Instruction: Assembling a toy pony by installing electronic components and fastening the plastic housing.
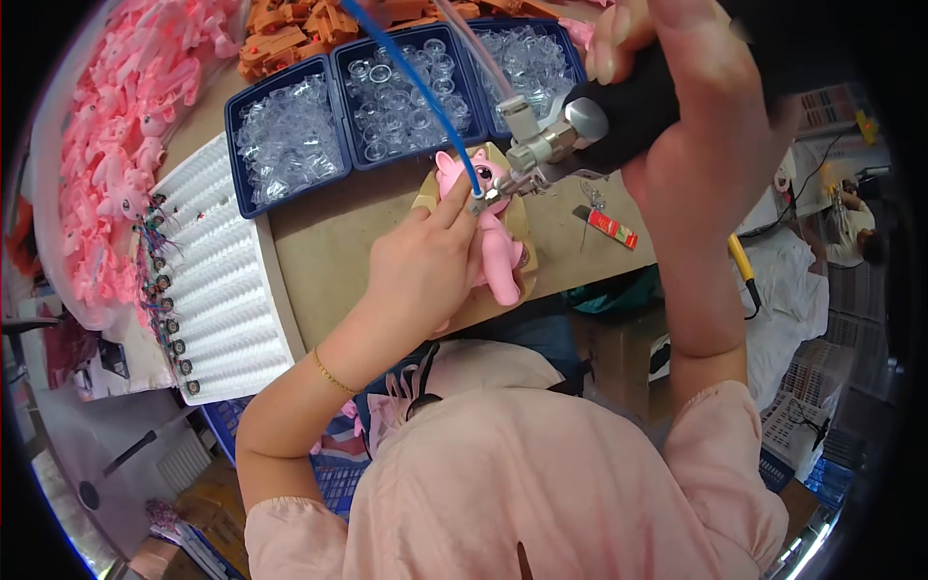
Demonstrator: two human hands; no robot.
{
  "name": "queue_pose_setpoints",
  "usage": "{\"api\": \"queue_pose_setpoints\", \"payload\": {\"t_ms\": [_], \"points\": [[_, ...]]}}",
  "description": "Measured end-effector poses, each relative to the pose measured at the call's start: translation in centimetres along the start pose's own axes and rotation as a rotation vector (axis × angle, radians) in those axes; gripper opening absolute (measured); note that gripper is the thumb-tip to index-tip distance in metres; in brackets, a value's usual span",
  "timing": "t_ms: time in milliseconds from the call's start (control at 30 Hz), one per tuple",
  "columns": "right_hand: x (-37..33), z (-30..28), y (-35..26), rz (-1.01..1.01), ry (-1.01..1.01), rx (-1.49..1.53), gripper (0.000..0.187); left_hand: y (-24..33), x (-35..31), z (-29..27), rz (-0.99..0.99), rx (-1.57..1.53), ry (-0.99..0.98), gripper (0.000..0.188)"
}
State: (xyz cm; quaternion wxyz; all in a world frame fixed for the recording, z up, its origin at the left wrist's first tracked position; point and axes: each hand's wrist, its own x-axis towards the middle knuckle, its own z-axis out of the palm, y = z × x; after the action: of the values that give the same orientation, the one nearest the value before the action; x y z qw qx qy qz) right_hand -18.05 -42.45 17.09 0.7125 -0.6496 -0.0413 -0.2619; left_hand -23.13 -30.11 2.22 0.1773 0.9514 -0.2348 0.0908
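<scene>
My left hand (418, 261) is closed round a pink toy pony (500, 259), its fingers over the head and body. The toy lies on a tan block (525, 232) at the front edge of the table, one printed eye showing. My right hand (704, 145) grips a hose-fed dispensing gun (619, 114) with a black body and metal fittings. Its thin metal nozzle reaches down to the pony's face, near my left fingertips; the exact contact is too small to tell. A blue tube (420, 82) runs down to the nozzle tip, and a clear tube (483, 63) joins the fitting above.
Blue bins (345, 159) of clear plastic parts line the far side. At left stand a white ribbed tray (213, 280) and a bag of pink toy parts (106, 145); orange parts (300, 29) are piled behind. A red-and-yellow packet (612, 229) lies right of the toy.
</scene>
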Motion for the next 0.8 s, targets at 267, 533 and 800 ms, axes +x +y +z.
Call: {"api": "queue_pose_setpoints", "payload": {"t_ms": [267,533,800], "points": [[2.7,-8.3,-1.5,-0.074,-0.223,0.003,0.029,0.2,0.7,0.8,0.055,-0.061,0.038,0.044],[-1.9,-4.2,-1.4,-0.047,-0.346,0.064,0.019,-0.9,0.4,1.1,0.049,0.018,0.062,0.044],[-2.5,-3.6,-1.5,-0.069,-0.453,0.094,0.021,-0.9,-0.1,0.9,0.016,-0.044,0.043,0.05]]}}
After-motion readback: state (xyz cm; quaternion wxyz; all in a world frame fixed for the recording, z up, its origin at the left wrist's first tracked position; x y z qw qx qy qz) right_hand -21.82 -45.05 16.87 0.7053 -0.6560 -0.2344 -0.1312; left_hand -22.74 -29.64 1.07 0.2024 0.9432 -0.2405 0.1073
